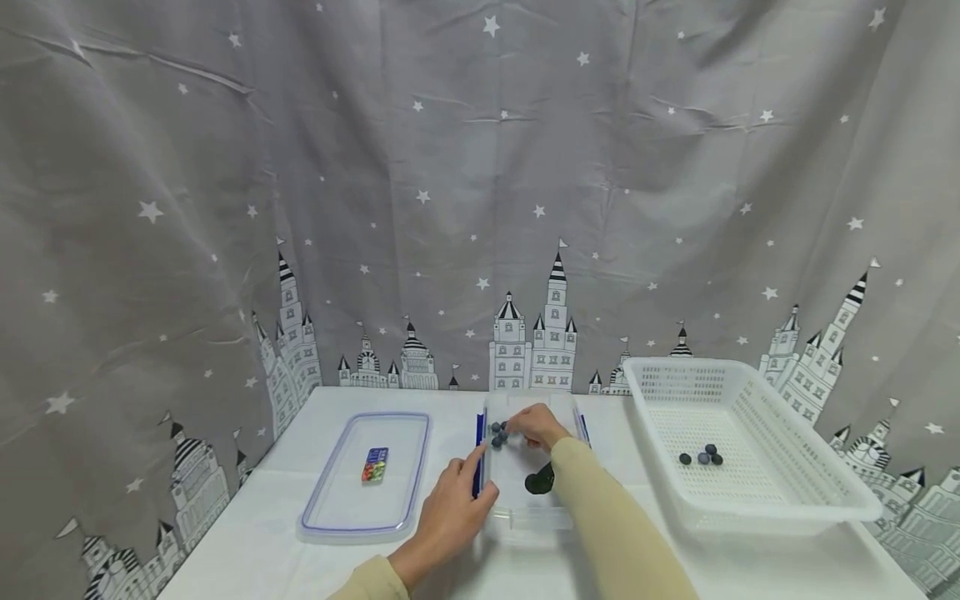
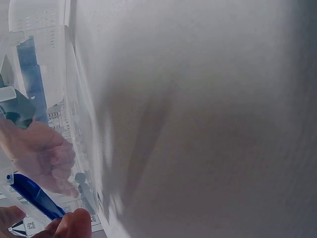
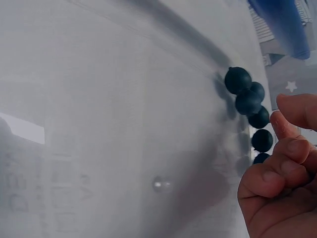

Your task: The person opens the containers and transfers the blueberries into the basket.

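A clear plastic food container [image 1: 517, 521] with blue side latches stands before me. Several blueberries [image 1: 497, 434] are clustered against its left wall; the right wrist view shows a row of these dark blueberries [image 3: 237, 80] close up. My right hand [image 1: 538, 425] reaches inside, thumb and index finger beside the berries, the other fingers curled; no berry shows between the fingertips. At the container's left side, my left hand [image 1: 453, 504] rests by the blue latch [image 2: 37, 196], index finger straight and thumb spread away from it.
To the left lies a clear lid [image 1: 352, 512] with a purple-blue rim and a small colourful label [image 1: 375, 465]. A white perforated basket [image 1: 780, 512] stands on the right, holding several more blueberries [image 1: 703, 458]. Behind the white table [image 1: 270, 517] hangs a grey castle-print curtain [image 1: 450, 167].
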`<state>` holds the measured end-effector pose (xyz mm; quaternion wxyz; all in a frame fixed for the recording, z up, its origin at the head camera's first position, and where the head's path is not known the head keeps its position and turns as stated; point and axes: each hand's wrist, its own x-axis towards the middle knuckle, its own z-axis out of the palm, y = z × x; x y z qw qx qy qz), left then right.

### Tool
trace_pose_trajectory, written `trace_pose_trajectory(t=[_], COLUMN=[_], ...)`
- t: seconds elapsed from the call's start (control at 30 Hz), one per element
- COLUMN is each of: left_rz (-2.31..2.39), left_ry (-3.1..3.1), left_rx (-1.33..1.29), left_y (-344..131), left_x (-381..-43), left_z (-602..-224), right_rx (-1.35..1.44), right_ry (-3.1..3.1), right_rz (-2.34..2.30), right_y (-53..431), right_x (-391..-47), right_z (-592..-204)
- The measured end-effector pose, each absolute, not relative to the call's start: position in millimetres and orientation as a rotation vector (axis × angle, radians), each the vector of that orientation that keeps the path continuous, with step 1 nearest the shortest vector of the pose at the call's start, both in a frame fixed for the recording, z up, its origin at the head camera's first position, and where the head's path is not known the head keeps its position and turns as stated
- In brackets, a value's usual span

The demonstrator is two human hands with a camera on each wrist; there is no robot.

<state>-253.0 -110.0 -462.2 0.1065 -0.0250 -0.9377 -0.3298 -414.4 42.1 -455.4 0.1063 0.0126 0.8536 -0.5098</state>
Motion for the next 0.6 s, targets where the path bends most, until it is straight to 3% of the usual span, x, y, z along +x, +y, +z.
trace_pose_trajectory(t=[0.6], left_rz=[-0.965], left_ry=[-2.747], left_rx=[-0.089], left_y=[-110.9], left_x=[-250.6], left_z=[-460.0], right_rx=[0.118], right_ry=[2.550], right_rz=[-1.452], right_y=[37.6], right_x=[-416.6], right_z=[-467.1])
